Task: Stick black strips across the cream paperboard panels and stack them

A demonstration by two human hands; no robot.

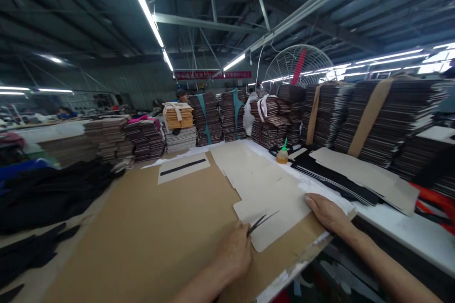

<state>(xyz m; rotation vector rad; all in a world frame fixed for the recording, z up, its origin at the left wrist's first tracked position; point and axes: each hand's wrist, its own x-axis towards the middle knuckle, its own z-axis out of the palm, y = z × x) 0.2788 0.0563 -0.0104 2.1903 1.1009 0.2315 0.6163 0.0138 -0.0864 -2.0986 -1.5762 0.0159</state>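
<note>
A long beige sheet with a stepped outline [263,177] lies flat on a brown board [170,208]. My left hand [232,251] is closed around a thin dark two-pronged tool [259,223], its prongs apart over the sheet's near end. Whether it is scissors or tweezers I cannot tell, since the grip hides its handle. At the sheet's right edge, my right hand [329,213] has its fingers closed on the margin; the fingertips are partly hidden. A smaller beige piece with a black strip [183,167] rests farther back on the board.
Behind the board stand several tall stacks of dark panels [206,118]. A small bottle with a green nozzle [282,154] stands back right, near beige pieces [362,175] on black ones. Black cloth [53,189] is heaped at left. A large fan [298,64] rises behind.
</note>
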